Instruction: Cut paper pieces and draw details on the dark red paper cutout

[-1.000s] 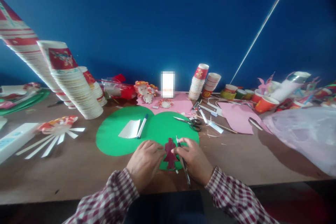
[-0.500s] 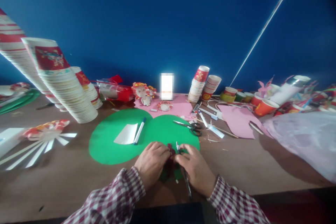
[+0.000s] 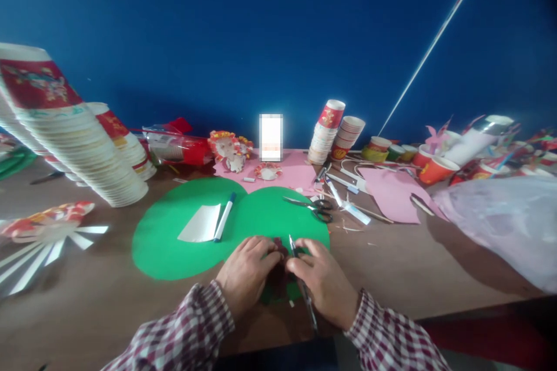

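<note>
Two hands meet at lower center over a dark red piece (image 3: 278,275), partly hidden and shadowed at the bench (image 3: 383,272) edge. The left hand (image 3: 249,269) curls in from one side; whether its grip actually holds the piece cannot be told. The right hand (image 3: 324,278) has its grip closed on a pen (image 3: 308,301), slanted tip-up, apparently tucked aside to leave the fingertips free. Beneath spreads a green sheet (image 3: 163,232), carrying a white paper (image 3: 201,223) and a marker (image 3: 225,217) left of center; scissors (image 3: 322,204) lie just beyond the right hand, limiting its room. Cup stacks (image 3: 93,151) crowd the left, a translucent bag (image 3: 500,232) the far right.
</note>
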{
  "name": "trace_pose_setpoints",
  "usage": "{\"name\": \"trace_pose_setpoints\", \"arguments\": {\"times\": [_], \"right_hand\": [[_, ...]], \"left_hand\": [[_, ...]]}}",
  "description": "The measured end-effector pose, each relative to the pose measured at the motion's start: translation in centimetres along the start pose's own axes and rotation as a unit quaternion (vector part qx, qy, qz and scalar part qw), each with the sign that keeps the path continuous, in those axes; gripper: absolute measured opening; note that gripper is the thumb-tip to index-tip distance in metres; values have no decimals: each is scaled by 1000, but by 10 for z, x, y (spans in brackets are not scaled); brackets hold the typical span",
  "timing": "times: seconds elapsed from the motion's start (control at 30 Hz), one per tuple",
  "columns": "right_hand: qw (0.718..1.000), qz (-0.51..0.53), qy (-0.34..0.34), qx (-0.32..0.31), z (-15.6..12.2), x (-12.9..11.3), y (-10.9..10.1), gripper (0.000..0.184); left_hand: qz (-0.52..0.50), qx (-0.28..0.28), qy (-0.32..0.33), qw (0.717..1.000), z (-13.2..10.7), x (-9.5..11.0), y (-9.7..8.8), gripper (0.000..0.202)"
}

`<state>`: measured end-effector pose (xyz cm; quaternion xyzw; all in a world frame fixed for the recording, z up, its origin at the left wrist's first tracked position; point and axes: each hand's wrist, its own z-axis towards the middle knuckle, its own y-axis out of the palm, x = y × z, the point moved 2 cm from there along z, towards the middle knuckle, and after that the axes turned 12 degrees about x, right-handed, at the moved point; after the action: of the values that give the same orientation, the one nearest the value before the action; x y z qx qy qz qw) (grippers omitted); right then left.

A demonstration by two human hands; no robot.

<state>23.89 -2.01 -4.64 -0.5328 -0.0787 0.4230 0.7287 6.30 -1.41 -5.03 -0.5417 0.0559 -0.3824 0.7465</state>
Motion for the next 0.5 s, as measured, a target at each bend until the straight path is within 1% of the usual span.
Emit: {"name": "trace_pose_setpoints", "arguments": {"times": [0.13,0.27,0.5], "right_hand": [[1000,4,4,-3,0,0,1,20],[1000,7,9,-2,-1,0,0,21],[1000,4,10,-10,-1,1,0,20]], "left_hand": [[-10,-6,1,1000,-1,-2,2,30],[-9,-8,6,1000,-1,-1,1,24],[-33,24,-1,999,3,-1,1,20]]}}
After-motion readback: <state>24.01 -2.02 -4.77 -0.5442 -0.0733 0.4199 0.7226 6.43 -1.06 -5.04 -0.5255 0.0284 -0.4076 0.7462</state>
